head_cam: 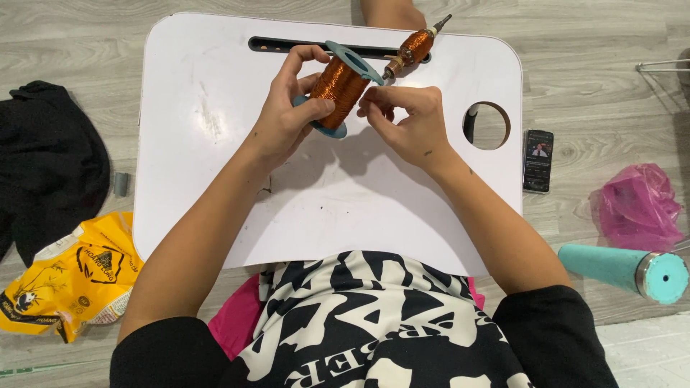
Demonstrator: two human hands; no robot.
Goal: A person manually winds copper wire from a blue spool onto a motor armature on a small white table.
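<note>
My left hand (287, 115) grips a spool of copper wire (339, 88) with teal flanges, holding it tilted above the white lap table (215, 187). My right hand (410, 118) is right beside the spool, thumb and fingertips pinched together near its winding, apparently on a thin wire too fine to see. A small copper-wound coil on a rod (413, 47) lies at the table's far edge, over the long slot.
A round cup hole (487, 126) is in the table's right side. On the wood floor lie a phone (538, 159), a pink plastic bag (636, 205), a teal tumbler (625, 269), a yellow bag (75, 280) and black cloth (47, 158).
</note>
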